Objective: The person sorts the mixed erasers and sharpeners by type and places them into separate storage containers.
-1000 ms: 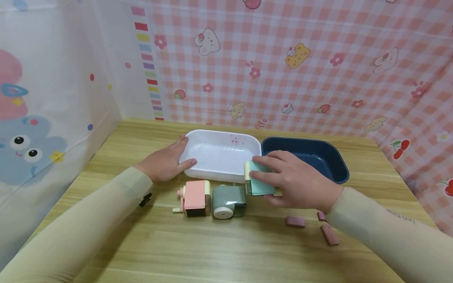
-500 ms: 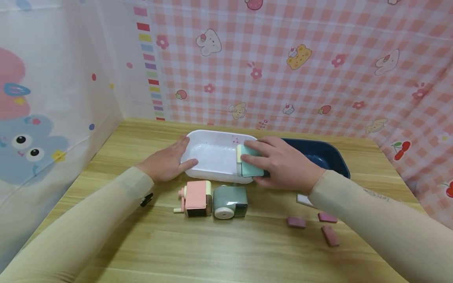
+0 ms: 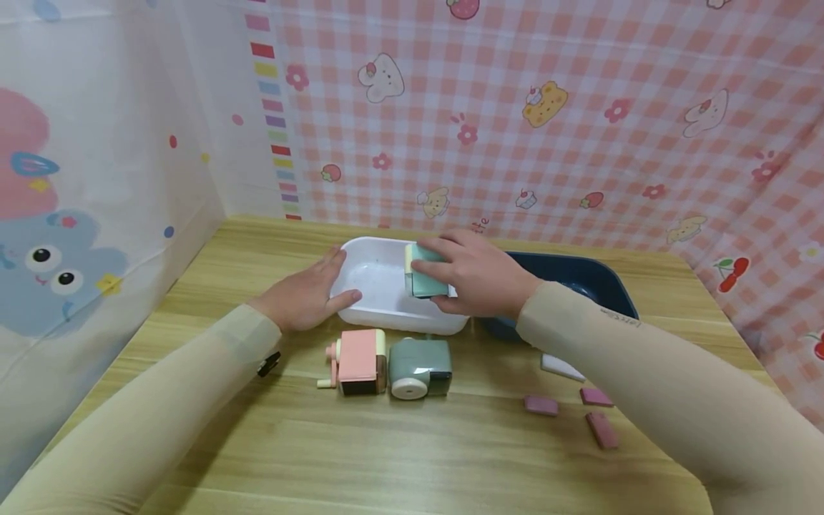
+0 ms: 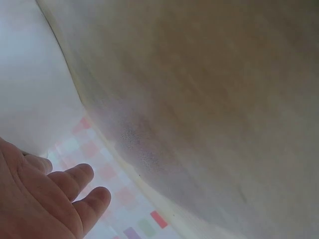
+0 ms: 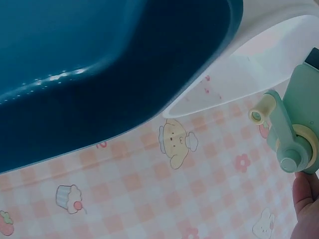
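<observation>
My right hand (image 3: 479, 275) grips a mint-green pencil sharpener (image 3: 428, 273) over the right half of the white basin (image 3: 367, 309). In the right wrist view the crank of the mint pencil sharpener (image 5: 294, 124) faces the camera, with fingers below it. My left hand (image 3: 305, 292) rests against the basin's left side, thumb at the front rim and fingers straight; the left wrist view shows this hand (image 4: 55, 199) partly. In front of the basin stand a pink pencil sharpener (image 3: 359, 361) with a crank and a grey-green pencil sharpener (image 3: 420, 366), side by side.
A dark blue basin (image 3: 599, 279) adjoins the white one on the right, partly behind my right arm. Several small pink blocks (image 3: 541, 405) and a whitish block (image 3: 561, 366) lie at the right of the wooden table (image 3: 386, 458). A checked cloth (image 3: 489, 143) hangs behind.
My right hand has carried the mint pencil sharpener leftward and back, from beside the grey-green one to over the white basin. The whitish block has come into view. The left hand stays put.
</observation>
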